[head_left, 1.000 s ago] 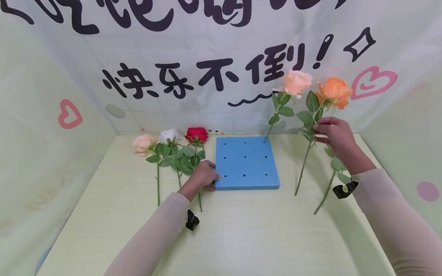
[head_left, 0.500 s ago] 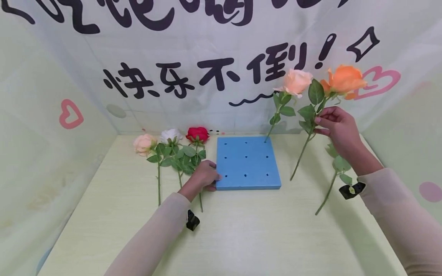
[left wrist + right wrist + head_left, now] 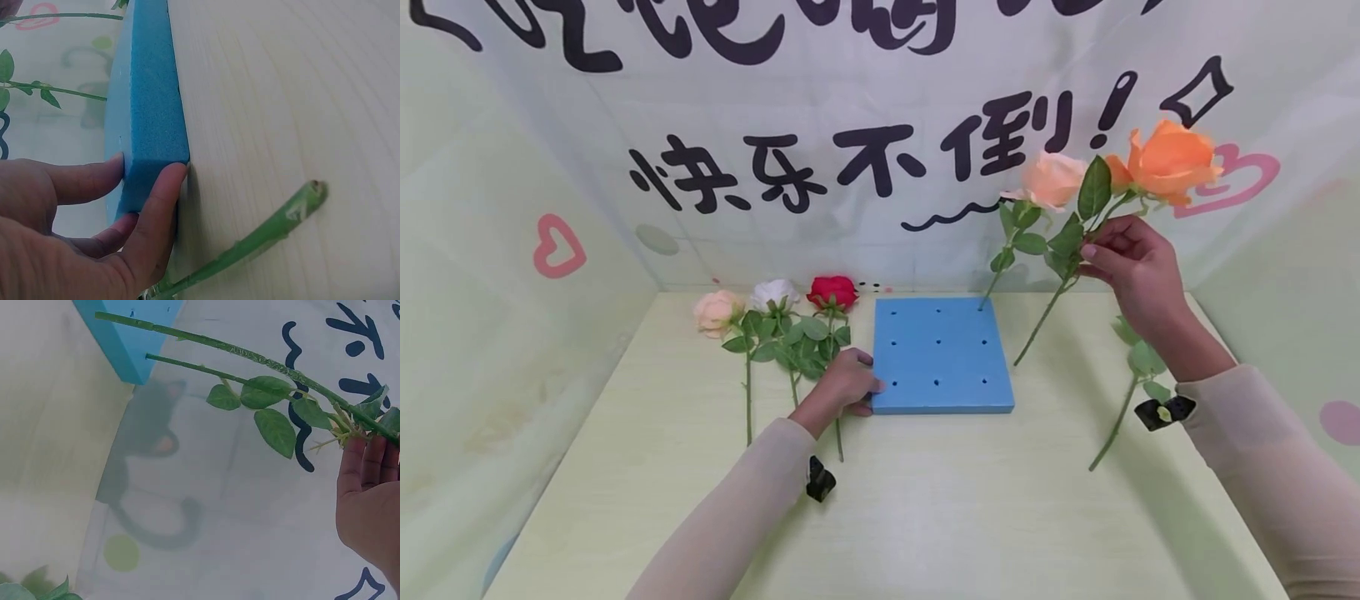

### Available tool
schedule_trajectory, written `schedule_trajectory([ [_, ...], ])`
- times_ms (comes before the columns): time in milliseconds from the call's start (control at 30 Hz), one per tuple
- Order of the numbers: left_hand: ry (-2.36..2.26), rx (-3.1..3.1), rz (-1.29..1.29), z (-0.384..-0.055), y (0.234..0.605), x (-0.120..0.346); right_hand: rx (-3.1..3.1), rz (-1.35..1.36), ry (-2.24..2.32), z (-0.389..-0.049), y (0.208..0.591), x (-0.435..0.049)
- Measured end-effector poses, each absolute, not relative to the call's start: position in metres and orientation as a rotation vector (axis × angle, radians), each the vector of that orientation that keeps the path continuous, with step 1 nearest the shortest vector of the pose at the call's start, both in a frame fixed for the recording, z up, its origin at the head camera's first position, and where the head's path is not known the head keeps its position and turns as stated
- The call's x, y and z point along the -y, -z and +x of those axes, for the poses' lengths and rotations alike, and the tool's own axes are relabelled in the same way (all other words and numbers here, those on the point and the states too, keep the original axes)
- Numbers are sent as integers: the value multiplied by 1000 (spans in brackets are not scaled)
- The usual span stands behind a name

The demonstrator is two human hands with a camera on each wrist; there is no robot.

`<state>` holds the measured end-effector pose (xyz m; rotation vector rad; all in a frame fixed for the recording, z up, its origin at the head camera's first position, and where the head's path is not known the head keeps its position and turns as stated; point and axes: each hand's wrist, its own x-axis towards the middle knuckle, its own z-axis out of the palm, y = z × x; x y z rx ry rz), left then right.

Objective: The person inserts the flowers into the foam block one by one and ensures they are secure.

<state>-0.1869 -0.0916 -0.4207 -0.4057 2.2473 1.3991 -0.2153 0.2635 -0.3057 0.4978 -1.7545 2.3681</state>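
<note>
My right hand (image 3: 1138, 271) pinches an orange rose (image 3: 1172, 162) by its leafy upper stem, raised at the right of the blue foam block (image 3: 925, 358). The rose leans, with its bare stem end pointing down-left beside the block's right edge. In the right wrist view its stem (image 3: 219, 345) passes across the block's corner. My left hand (image 3: 842, 382) grips the near left corner of the block; in the left wrist view the thumb and fingers (image 3: 159, 206) hold that corner from opposite faces. A peach rose (image 3: 1052, 179) stands tilted in the block's far right hole.
Left of the block lie a pale peach rose (image 3: 718, 312), a white rose (image 3: 775, 294) and a red rose (image 3: 832, 293). Another stem with leaves (image 3: 1116, 425) lies on the table (image 3: 925, 500) under my right forearm. A printed cloth wall (image 3: 805, 100) stands behind.
My right hand has raised the orange rose and shifted slightly right, while its stem end swung up-left toward the block. The left hand stays at the block's corner.
</note>
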Motion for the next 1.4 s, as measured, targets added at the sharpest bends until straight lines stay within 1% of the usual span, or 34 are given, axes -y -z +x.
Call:
schedule_trajectory([
  [400, -1419, -2220, -392, -187, 419, 91, 1627, 520, -2403, -217, 291, -247],
  [1033, -1425, -2222, -394, -184, 420, 92, 1832, 378, -2216, -228, 309, -230],
  [1400, -1411, -2247, -391, -183, 418, 91, 1916, 357, -2221, -230, 316, -223],
])
